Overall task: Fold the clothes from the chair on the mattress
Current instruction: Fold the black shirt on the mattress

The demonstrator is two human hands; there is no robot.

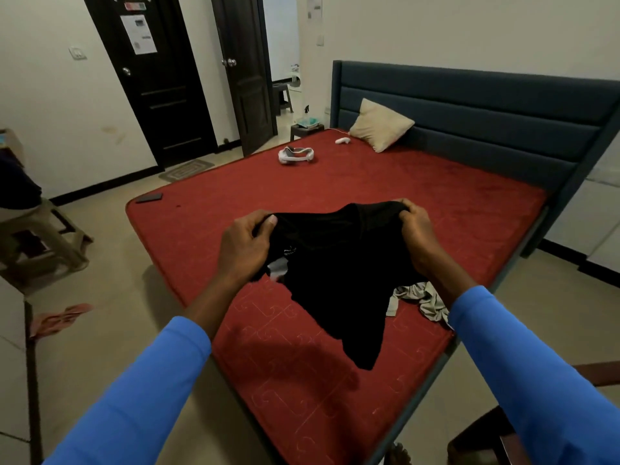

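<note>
- Step in hand, as we judge it: opening out one black garment [335, 273] before the first fold. It is held up in the air above the near part of the mattress [369, 189], and its lower end hangs to a point just over the mattress surface.
- Left hand [245, 245]: fingers curled, thumb on top, pinching the garment's upper left edge.
- Right hand [417, 229]: fingers clenched round bunched cloth at the upper right edge.
- The top edge sags between the two hands, so the cloth is not yet taut or square.
- Next move, our estimate: find the true corners or seams, pull the edge straight, then lay the piece flat on the mattress. It hangs lopsided, so the hands may need to shift their hold.
- Material: thin, limp, matt black fabric with soft creases. A pale patch near the left hand may be a label or print; we cannot tell which.
- Grey garment [426, 300]: crumpled heap on the mattress near its right edge, unfolded.
- Mattress: red, velvety nap, pale stitched scroll pattern, rounded corners.
- Chair [50, 236]: beige plastic, on the floor left of the mattress, with dark cloth [16, 186] on its seat.
- Far end of the mattress: a tan square pillow [380, 124].
</note>
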